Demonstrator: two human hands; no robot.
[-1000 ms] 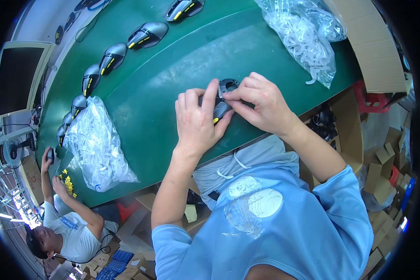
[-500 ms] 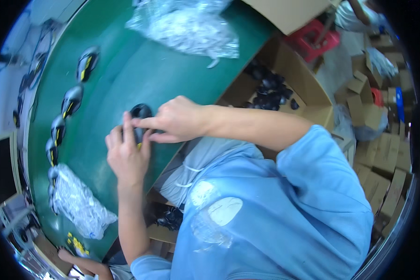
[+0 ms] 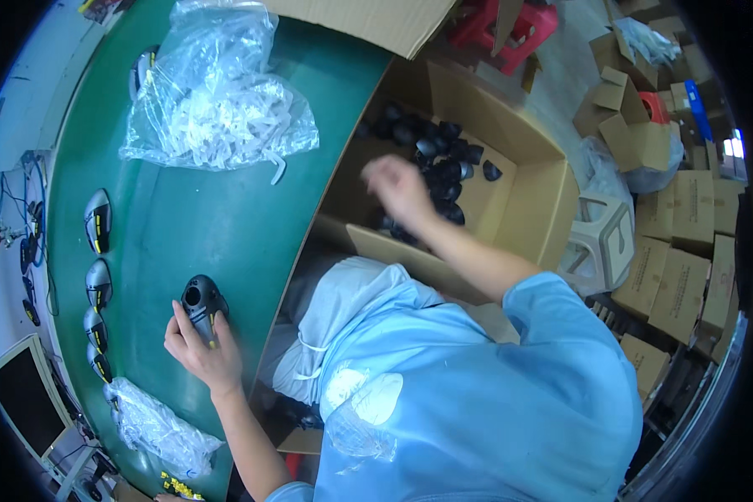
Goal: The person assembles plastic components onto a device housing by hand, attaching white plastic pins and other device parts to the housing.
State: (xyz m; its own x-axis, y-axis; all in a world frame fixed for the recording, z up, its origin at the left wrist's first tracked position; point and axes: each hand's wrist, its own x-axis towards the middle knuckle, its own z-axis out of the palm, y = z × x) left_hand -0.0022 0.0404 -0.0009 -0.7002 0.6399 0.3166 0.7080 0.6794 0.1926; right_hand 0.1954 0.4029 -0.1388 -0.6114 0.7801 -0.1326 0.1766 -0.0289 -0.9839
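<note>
My left hand [image 3: 205, 356] grips a dark grey, rounded plastic housing [image 3: 201, 294] against the green tabletop, fingers and thumb at its sides. A round hole shows near the housing's far end, and yellow marks show by my fingers. My right hand [image 3: 400, 191] is over an open cardboard box [image 3: 523, 197], beside a heap of black curved plastic parts [image 3: 443, 180]. Motion smears its fingers, so whether it holds anything is unclear. Along the table's left side, similar grey housings with yellow stripes [image 3: 98, 222] stand in a row.
A clear bag of small whitish strips [image 3: 230, 125] lies at the table's far end; another clear bag [image 3: 163, 431] is nearer, by small yellow pieces [image 3: 180, 487]. A cardboard flap [image 3: 368, 21] overhangs the table. White [image 3: 598, 243] and red [image 3: 510, 33] stools stand beyond the box.
My right hand has left the housing and moved right, over the box of black parts. My left hand keeps the housing. The view has shifted.
</note>
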